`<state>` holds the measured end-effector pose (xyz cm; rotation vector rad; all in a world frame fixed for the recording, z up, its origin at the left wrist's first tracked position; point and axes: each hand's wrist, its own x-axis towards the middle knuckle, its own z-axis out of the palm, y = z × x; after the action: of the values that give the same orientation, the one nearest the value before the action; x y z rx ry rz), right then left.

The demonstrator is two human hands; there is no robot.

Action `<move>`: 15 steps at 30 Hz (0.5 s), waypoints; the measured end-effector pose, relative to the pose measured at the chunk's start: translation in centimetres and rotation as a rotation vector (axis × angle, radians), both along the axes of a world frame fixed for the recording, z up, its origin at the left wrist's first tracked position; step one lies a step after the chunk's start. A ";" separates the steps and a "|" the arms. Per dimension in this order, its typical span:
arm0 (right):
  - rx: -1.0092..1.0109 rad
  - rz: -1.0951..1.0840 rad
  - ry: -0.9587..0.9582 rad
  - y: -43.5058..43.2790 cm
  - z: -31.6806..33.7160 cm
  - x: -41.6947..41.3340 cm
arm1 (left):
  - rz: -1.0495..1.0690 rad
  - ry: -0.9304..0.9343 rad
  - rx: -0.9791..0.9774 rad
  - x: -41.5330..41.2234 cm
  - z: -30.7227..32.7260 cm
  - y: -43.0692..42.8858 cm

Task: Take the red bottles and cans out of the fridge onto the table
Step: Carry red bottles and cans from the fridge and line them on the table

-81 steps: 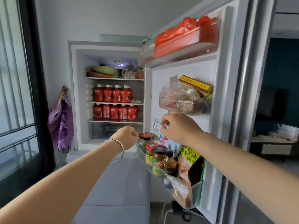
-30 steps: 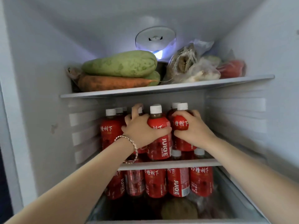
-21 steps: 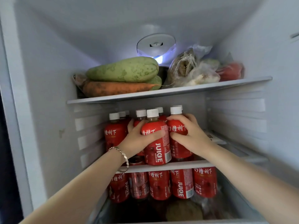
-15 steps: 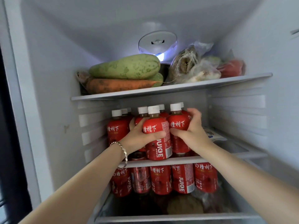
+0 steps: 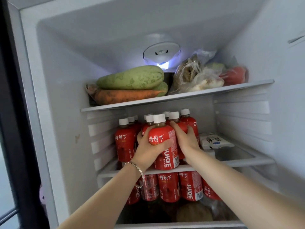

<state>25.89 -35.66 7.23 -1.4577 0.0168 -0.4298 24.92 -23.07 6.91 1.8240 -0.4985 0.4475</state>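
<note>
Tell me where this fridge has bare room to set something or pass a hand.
Free: the middle shelf right of the bottles, around the packet, to the right wall. Crowded: the top shelf, full of vegetables and bags; the bottles, packed, with left hand and right hand gripping them.

Left hand (image 5: 147, 152), right hand (image 5: 187, 141) grip red bottles (image 5: 159, 138).

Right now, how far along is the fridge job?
Done: nothing visibly out yet. In hand: left hand grips the front bottle, right hand the bottle beside it. Left: the other shelf bottles and the lower row.
</note>
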 end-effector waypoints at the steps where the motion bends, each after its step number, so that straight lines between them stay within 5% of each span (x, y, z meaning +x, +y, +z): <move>1: 0.011 -0.020 -0.023 0.1 0.0 -0.2 | 0.005 -0.034 -0.009 -0.4 -0.1 0.0; 15: 0.006 -0.037 -0.410 1.2 -0.4 -8.2 | -0.128 -0.457 -0.106 -6.2 -3.3 0.6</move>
<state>17.67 -34.42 6.87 -1.3427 -0.2831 -0.7512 18.68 -22.46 3.61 1.5755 -0.8801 0.7929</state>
